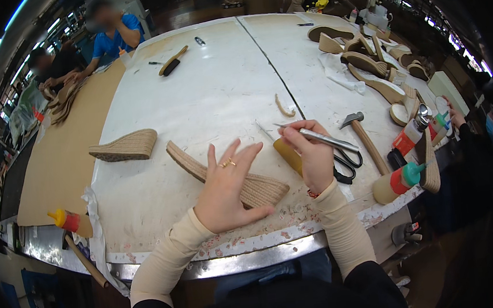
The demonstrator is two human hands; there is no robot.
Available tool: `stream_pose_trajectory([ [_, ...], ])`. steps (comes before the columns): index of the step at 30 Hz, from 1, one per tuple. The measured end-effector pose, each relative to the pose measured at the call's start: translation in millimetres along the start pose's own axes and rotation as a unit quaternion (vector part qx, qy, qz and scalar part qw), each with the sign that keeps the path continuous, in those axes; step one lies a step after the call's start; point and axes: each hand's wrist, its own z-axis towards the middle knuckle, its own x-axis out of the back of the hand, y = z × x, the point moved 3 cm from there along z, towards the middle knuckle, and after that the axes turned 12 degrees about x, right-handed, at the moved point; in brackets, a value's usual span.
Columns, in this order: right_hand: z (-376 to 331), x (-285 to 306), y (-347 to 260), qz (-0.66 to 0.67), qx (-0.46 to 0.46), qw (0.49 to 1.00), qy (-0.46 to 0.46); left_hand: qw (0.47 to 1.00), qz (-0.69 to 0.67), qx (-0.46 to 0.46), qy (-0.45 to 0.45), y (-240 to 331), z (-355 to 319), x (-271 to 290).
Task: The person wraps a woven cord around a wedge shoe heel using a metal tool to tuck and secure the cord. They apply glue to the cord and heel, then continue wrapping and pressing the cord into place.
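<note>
1. Left hand (226,184) lies flat, fingers spread, pressing down on a woven wedge sole (225,176) that lies on its side near the table's front edge; nothing is clenched, the palm simply rests on it, and it hides the sole's middle stretch.
2. Right hand (315,159) is closed around a slim metal tool (320,139), the tip pointing left towards the sole; the fist covers part of the shaft, and the tip itself is too fine to make out.
3. Just under that hand sits a yellow-handled tool (288,155), largely hidden; only the handle and a thin spike show.
4. Black scissors (348,163) peek out beside the right wrist, partly covered.
5. A hammer (363,134) lies just to the right, and a glue bottle (399,179) with a teal cap sits at the table edge.
6. A second wedge sole (124,146) rests apart to the left, and a small curved strip (284,107) lies further up the table.
7. The white table (212,81) is stained and worn along the front rim, with a seam running up the middle.
8. More soles (367,63) pile up far right; a brush (172,61) lies at the far side.
9. A workshop, dim at the rim; a person in blue (113,40) sits at the far left, detail lost to the bend of the lens.
</note>
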Motion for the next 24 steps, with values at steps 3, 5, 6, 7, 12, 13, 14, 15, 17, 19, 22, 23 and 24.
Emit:
stream_pose_trajectory([
  [3, -2.6, 0.0, 0.7, -0.094, 0.001, 0.995, -0.047, 0.994, -0.013, 0.03, -0.101, -2.0, 1.7, -16.9],
  [5, -4.4, -1.3, -0.2, -0.103, 0.01, 0.991, -0.081, 0.992, 0.01, 0.046, -0.114, -11.3, 0.9, -19.0],
  [6, -6.5, -3.0, 0.1, -0.109, 0.008, 0.989, -0.097, 0.994, 0.023, 0.035, -0.099, -17.7, 1.6, -15.7],
  [7, -8.9, -4.2, 0.1, -0.105, -0.001, 0.988, -0.115, 0.994, 0.043, 0.037, -0.098, -26.0, 2.7, -11.5],
  [12, -23.6, -18.6, 4.4, -0.017, 0.005, 0.984, -0.179, 0.997, 0.066, 0.03, -0.003, -50.3, -0.1, 6.8],
  [13, -26.6, -21.2, 6.0, -0.007, 0.007, 0.982, -0.187, 0.997, 0.059, 0.04, 0.028, -52.6, -2.0, 8.2],
  [14, -31.1, -23.6, 8.0, 0.008, 0.004, 0.982, -0.191, 0.996, 0.053, 0.052, 0.056, -54.0, -5.6, 8.9],
  [15, -33.5, -25.4, 10.2, 0.001, 0.001, 0.981, -0.194, 0.994, 0.045, 0.069, 0.073, -55.2, -7.5, 7.9],
  [17, -38.0, -28.7, 15.7, -0.006, -0.012, 0.98, -0.198, 0.989, 0.032, 0.108, 0.097, -56.7, -10.3, 3.3],
  [19, -42.5, -31.3, 20.3, -0.013, -0.022, 0.979, -0.202, 0.991, 0.031, 0.096, 0.09, -55.8, -11.5, -1.2],
  [22, -44.8, -33.5, 24.5, -0.025, -0.02, 0.976, -0.216, 0.993, 0.026, 0.082, 0.075, -52.9, -11.8, -6.9],
  [23, -44.6, -33.7, 24.9, -0.033, -0.014, 0.975, -0.221, 0.994, 0.024, 0.076, 0.071, -52.0, -11.7, -8.0],
  [24, -44.3, -33.9, 25.2, -0.037, -0.006, 0.974, -0.225, 0.994, 0.016, 0.076, 0.074, -51.8, -11.6, -8.5],
])
